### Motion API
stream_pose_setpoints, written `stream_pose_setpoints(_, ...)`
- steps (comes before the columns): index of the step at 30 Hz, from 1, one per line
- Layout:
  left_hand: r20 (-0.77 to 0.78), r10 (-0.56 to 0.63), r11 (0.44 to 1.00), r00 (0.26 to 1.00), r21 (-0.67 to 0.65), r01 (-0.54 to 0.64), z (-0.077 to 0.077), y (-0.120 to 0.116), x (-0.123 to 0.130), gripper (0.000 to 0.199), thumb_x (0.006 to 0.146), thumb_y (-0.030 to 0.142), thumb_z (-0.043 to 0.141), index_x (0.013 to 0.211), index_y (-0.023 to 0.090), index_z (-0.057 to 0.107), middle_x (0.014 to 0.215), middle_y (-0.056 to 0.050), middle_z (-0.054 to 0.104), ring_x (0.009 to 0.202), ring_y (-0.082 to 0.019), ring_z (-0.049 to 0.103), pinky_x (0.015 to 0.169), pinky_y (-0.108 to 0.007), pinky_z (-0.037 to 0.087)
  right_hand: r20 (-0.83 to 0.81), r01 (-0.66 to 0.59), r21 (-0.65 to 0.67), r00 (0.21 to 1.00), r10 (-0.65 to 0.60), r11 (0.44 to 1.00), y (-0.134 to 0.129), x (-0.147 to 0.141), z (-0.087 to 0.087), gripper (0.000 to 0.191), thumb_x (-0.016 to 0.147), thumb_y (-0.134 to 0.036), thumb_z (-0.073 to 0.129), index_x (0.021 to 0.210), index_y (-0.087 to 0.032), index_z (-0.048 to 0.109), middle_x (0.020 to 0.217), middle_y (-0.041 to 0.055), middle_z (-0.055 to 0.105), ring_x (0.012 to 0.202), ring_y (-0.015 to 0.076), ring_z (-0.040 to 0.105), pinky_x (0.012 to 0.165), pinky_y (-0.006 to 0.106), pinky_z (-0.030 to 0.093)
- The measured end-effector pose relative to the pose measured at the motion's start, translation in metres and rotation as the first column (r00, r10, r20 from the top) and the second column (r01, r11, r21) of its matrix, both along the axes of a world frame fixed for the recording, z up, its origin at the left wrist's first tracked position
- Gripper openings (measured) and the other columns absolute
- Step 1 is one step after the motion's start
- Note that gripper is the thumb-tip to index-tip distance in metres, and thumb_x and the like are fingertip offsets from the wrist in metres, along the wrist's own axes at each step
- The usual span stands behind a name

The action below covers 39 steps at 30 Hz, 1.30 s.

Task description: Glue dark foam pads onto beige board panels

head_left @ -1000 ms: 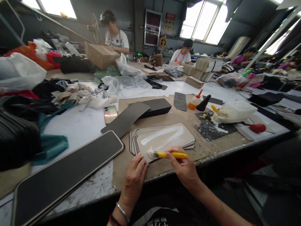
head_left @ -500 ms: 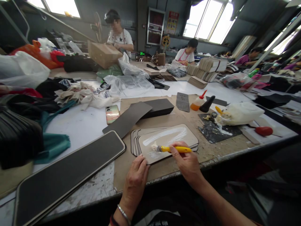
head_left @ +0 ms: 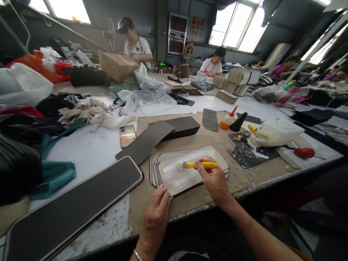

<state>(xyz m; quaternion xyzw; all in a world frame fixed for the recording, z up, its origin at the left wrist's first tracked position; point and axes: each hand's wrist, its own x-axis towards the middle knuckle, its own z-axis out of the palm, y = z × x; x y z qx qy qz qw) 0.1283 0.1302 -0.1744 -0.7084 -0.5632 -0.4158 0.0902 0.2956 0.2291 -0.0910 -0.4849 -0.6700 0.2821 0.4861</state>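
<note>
A yellow-handled brush is held in my right hand, its pale, paste-covered bristles touching the top beige panel. White streaks of paste cover much of that panel, which lies on a fanned stack of similar dark-edged panels. At the top panel's lower left corner, my left hand grips the edge with fingertips pressed together. Behind the stack lie dark grey boards, with one long grey board slanting off them to the left.
A long dark panel lies at left, near a phone. At right are a glue bottle, a black-nozzled bottle, a white jug and a red object. People sit across the table.
The brush has moved slightly up on the panel, and more white streaks cover its lower part. The view has shifted slightly. My left hand still holds the corner.
</note>
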Motion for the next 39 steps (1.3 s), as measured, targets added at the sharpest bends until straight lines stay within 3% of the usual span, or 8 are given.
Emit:
stream_pose_setpoints(7,-0.004,0.000,1.000,1.000,0.019,0.000,-0.006,-0.001,0.000,0.018,0.084,0.011,0.051,0.100,0.012,0.057,0.101,-0.012,0.061,0.101,-0.022,0.060,0.084,-0.036,0.055,0.019,-0.107,0.003,0.994,0.107,0.994,0.005,-0.043,-0.004,0.017,0.085,-0.034,0.052,0.080,-0.018,0.057,0.079,0.0038,0.058,0.073,0.0143,0.058,0.063,0.024,0.049)
stream_pose_setpoints(11,0.001,-0.011,0.999,1.000,0.040,0.011,-0.006,0.000,-0.001,0.019,0.084,0.011,0.051,0.103,0.011,0.057,0.103,-0.013,0.060,0.103,-0.022,0.059,0.086,-0.036,0.054,0.167,0.076,0.136,0.981,-0.099,0.988,0.026,0.017,-0.008,0.020,0.085,-0.035,0.051,0.081,-0.017,0.058,0.082,0.0054,0.059,0.077,0.0162,0.059,0.071,0.027,0.048)
stream_pose_setpoints(15,-0.026,-0.048,0.997,0.999,0.053,0.050,-0.002,0.001,-0.003,0.018,0.086,0.013,0.048,0.102,0.010,0.057,0.102,-0.013,0.060,0.103,-0.022,0.059,0.085,-0.034,0.054,0.334,0.293,0.267,0.866,-0.373,0.918,0.046,0.094,-0.002,0.027,0.084,-0.042,0.050,0.077,-0.017,0.058,0.080,0.0065,0.062,0.074,0.0186,0.059,0.074,0.033,0.047)
stream_pose_setpoints(19,-0.032,-0.059,0.997,0.998,0.046,0.061,-0.002,0.000,-0.004,0.020,0.085,0.013,0.049,0.104,0.010,0.057,0.104,-0.013,0.059,0.105,-0.022,0.058,0.086,-0.034,0.054,0.407,0.287,0.349,0.811,-0.420,0.892,0.044,0.123,0.002,0.026,0.084,-0.042,0.050,0.077,-0.018,0.058,0.079,0.0058,0.062,0.075,0.0187,0.059,0.074,0.033,0.047)
stream_pose_setpoints(24,-0.052,-0.053,0.996,0.997,0.066,0.057,-0.003,0.000,-0.005,0.021,0.084,0.012,0.051,0.104,0.008,0.057,0.103,-0.014,0.060,0.102,-0.023,0.059,0.084,-0.035,0.054,0.328,0.171,0.297,0.906,-0.268,0.939,0.007,0.077,0.000,0.015,0.086,-0.032,0.052,0.081,-0.019,0.058,0.078,0.0049,0.060,0.076,0.0175,0.058,0.073,0.031,0.048)
stream_pose_setpoints(29,-0.064,-0.016,0.997,0.998,0.069,0.021,0.001,0.002,-0.005,0.018,0.083,0.012,0.053,0.101,0.010,0.058,0.100,-0.013,0.061,0.098,-0.023,0.060,0.081,-0.036,0.055,0.104,-0.158,0.103,0.984,0.148,0.982,-0.037,0.006,0.001,0.008,0.087,-0.022,0.052,0.086,-0.019,0.059,0.082,0.0041,0.059,0.080,0.0148,0.058,0.073,0.027,0.049)
stream_pose_setpoints(35,-0.122,0.024,0.999,0.992,0.047,-0.018,0.008,0.003,-0.006,0.015,0.083,0.012,0.053,0.096,0.012,0.061,0.094,-0.011,0.064,0.092,-0.022,0.062,0.079,-0.036,0.056,-0.009,-0.131,-0.028,0.991,0.130,0.991,-0.030,-0.005,-0.008,0.013,0.086,-0.029,0.053,0.083,-0.018,0.058,0.079,0.0047,0.057,0.075,0.0152,0.058,0.068,0.027,0.051)
stream_pose_setpoints(39,-0.129,0.040,0.999,0.991,0.029,-0.036,0.009,0.003,-0.008,0.017,0.084,0.012,0.050,0.097,0.015,0.061,0.093,-0.009,0.066,0.090,-0.020,0.063,0.079,-0.035,0.056,0.080,0.077,0.077,0.993,-0.083,0.994,-0.014,0.025,-0.011,0.017,0.084,-0.034,0.056,0.084,-0.018,0.060,0.084,0.0066,0.059,0.078,0.0184,0.059,0.072,0.033,0.052)
